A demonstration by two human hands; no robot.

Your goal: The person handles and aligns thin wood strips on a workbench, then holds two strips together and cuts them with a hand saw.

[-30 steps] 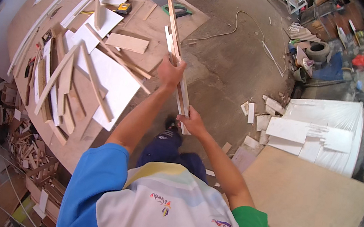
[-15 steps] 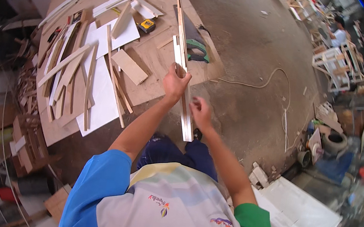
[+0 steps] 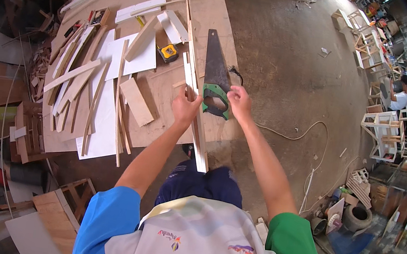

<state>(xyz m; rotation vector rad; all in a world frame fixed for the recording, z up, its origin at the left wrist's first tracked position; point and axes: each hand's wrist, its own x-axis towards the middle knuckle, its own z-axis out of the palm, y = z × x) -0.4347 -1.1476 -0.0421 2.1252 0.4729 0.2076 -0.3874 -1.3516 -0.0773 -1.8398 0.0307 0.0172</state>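
My left hand (image 3: 185,108) is closed around a bundle of long, thin wooden strips (image 3: 200,153), some with white faces. The strips slant from the tabletop to just in front of my legs. Beside them on the table lies a handsaw (image 3: 216,69), its dark blade pointing away and its green and black handle toward me. Just right of that handle, near the table edge, is my right hand (image 3: 239,102). Its fingers are loosely bent and partly apart, with nothing seen in them. Whether they touch the saw I cannot tell.
The wooden worktable (image 3: 161,132) carries loose boards, white panels (image 3: 104,109) and a yellow tape measure (image 3: 168,53). A pale cable (image 3: 289,137) runs over the floor (image 3: 282,75) to the right. At the far right a person (image 3: 400,99) is among wooden frames (image 3: 380,130).
My right hand has moved from beside the lower strips to the right of the saw handle. My left hand keeps its hold on the strips. The view has shifted, showing more of the saw.
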